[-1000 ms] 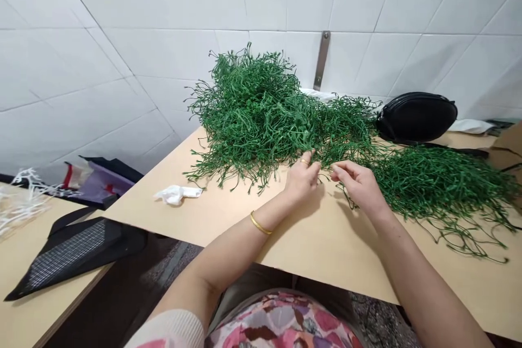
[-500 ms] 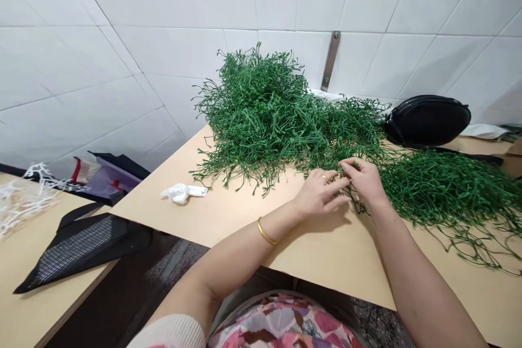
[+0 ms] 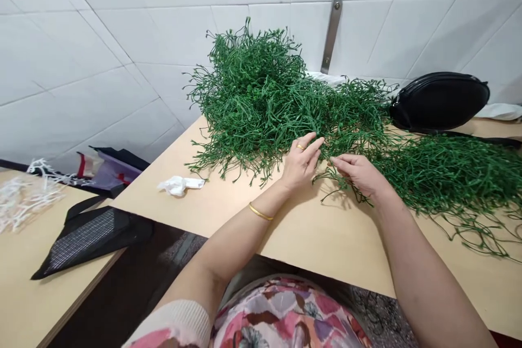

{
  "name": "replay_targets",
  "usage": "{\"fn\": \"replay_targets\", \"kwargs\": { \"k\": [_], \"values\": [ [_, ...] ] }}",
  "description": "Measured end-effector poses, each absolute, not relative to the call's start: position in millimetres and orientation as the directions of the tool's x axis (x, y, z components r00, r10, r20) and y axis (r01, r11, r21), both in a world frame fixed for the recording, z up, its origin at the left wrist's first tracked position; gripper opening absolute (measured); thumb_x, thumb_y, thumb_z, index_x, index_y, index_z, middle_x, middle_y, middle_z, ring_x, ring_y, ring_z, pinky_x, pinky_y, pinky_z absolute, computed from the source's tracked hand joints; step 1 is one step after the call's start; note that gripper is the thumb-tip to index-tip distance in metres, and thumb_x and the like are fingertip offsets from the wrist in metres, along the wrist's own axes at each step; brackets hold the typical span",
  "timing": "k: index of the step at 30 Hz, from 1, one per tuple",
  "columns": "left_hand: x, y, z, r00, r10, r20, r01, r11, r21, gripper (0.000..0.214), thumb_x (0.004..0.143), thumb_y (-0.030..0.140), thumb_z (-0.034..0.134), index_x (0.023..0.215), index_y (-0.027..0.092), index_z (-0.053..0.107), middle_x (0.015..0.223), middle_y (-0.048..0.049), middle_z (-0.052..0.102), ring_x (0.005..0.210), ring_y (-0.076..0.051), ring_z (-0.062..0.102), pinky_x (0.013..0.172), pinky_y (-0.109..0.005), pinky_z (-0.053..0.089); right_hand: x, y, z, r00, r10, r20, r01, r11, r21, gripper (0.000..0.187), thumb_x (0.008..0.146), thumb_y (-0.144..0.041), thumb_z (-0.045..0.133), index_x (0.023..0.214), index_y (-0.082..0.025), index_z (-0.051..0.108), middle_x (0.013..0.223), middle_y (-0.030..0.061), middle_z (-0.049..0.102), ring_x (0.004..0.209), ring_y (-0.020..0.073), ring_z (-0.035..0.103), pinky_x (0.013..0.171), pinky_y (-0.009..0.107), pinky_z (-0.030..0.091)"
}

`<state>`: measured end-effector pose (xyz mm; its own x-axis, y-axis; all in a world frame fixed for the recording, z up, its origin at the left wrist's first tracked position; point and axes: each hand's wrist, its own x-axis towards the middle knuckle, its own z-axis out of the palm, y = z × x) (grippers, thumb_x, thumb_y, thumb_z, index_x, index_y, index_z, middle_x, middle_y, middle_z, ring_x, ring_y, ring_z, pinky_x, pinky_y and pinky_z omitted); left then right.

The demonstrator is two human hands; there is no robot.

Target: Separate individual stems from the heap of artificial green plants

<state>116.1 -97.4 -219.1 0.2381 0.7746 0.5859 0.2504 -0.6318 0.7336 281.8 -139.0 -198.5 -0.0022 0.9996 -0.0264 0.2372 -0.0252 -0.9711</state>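
Observation:
A tall heap of thin green artificial plant stems (image 3: 261, 98) with small budded tips covers the back of the wooden table. At its front edge is my left hand (image 3: 302, 162), fingers stretched forward and a little bent, with nothing seen in them. My right hand (image 3: 359, 174) is just to the right, thumb and fingers pinched together. Some green stems (image 3: 334, 187) show under and beside the right hand's fingertips. The exact point of its grip is partly hidden. Right of this hand lies a second, flatter heap of green stems (image 3: 452, 174), with loose ends trailing forward.
A crumpled white tissue (image 3: 179, 185) lies on the table (image 3: 228, 212) at the left. A black pouch (image 3: 442, 100) stands at the back right by the tiled wall. On a lower-left table are a black mesh-panelled item (image 3: 87, 242) and white branching pieces (image 3: 24, 196).
My left hand has drawn away from the right hand, leftward and forward to the heap. The right hand stays pinched in nearly the same place. The view has tilted slightly down.

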Motion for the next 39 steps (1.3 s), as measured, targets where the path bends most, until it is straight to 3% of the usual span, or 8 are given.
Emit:
{"fn": "replay_targets", "kwargs": {
  "k": [8,17,22,25,29,32,35,39],
  "values": [
    [119,-90,-227,0.22,0.831,0.51,0.149,-0.546,0.825,0.028,0.085,0.027,0.046,0.1,0.021,0.068,0.111,-0.0084,0.063,0.115,-0.018,0.051,0.102,-0.031,0.036,259,-143,-207,-0.054,0.991,0.123,0.388,0.134,-0.912,0.039,0.076,-0.054,0.054,0.063,-0.017,0.054,0.057,-0.0027,0.046,0.055,0.0097,0.037,0.053,0.024,0.031],
    [116,-28,-180,0.056,0.862,0.505,0.29,-0.498,0.817,0.019,0.075,0.017,0.058,0.091,0.017,0.068,0.103,-0.0095,0.062,0.113,-0.024,0.051,0.104,-0.039,0.034,257,-155,-201,-0.212,0.967,0.142,0.725,0.253,-0.641,0.033,0.081,-0.034,0.045,0.052,-0.019,0.046,0.052,-0.0011,0.047,0.056,0.0124,0.043,0.056,0.026,0.03],
    [93,47,-156,-0.094,0.821,0.563,0.341,-0.505,0.793,0.025,0.069,0.009,0.064,0.093,0.016,0.061,0.115,-0.0116,0.054,0.121,-0.025,0.043,0.11,-0.044,0.023,267,-184,-197,-0.23,0.973,0.019,0.722,0.184,-0.666,0.034,0.08,-0.035,0.045,0.051,-0.019,0.042,0.049,-0.0027,0.039,0.051,0.0111,0.038,0.051,0.025,0.028],
    [85,59,-157,-0.006,0.842,0.539,0.431,-0.484,0.761,0.022,0.067,0.005,0.064,0.087,0.013,0.059,0.11,-0.0131,0.053,0.117,-0.028,0.046,0.107,-0.048,0.026,285,-194,-206,-0.059,0.997,0.048,0.683,0.075,-0.726,0.029,0.079,-0.035,0.047,0.056,-0.019,0.052,0.052,-0.0013,0.046,0.053,0.0122,0.042,0.052,0.025,0.032],
    [91,11,-164,0.117,0.725,0.679,0.418,-0.656,0.628,0.015,0.076,0.02,0.062,0.089,0.017,0.058,0.112,-0.0102,0.05,0.108,-0.023,0.051,0.098,-0.04,0.035,304,-194,-213,0.161,0.984,0.081,0.62,-0.037,-0.783,0.023,0.074,-0.036,0.052,0.06,-0.018,0.058,0.054,-0.0003,0.05,0.056,0.0135,0.045,0.053,0.026,0.032],
    [95,-50,-168,0.197,0.659,0.726,0.372,-0.735,0.567,0.015,0.083,0.032,0.053,0.081,0.017,0.057,0.092,-0.0065,0.055,0.097,-0.019,0.053,0.089,-0.037,0.04,305,-187,-208,0.169,0.985,0.02,0.481,-0.065,-0.874,0.024,0.07,-0.04,0.057,0.061,-0.018,0.059,0.054,-0.0011,0.05,0.053,0.0121,0.044,0.051,0.026,0.031],
    [91,-102,-173,0.234,0.7,0.675,0.329,-0.71,0.623,0.03,0.083,0.037,0.051,0.06,0.017,0.052,0.059,-0.0009,0.046,0.067,-0.012,0.049,0.071,-0.027,0.04,295,-179,-199,0.129,0.992,0.004,0.388,-0.047,-0.921,0.023,0.067,-0.039,0.059,0.064,-0.017,0.061,0.057,-0.0007,0.053,0.054,0.0114,0.045,0.053,0.025,0.033],
    [88,-141,-181,0.195,0.777,0.599,0.262,-0.63,0.731,0.032,0.082,0.035,0.052,0.057,0.017,0.05,0.053,0.0013,0.044,0.052,-0.008,0.038,0.057,-0.024,0.033,278,-170,-194,0.1,0.988,0.115,0.491,0.052,-0.87,0.021,0.069,-0.036,0.056,0.061,-0.017,0.058,0.055,-0.0013,0.05,0.054,0.0107,0.042,0.054,0.026,0.032]
  ]
}}
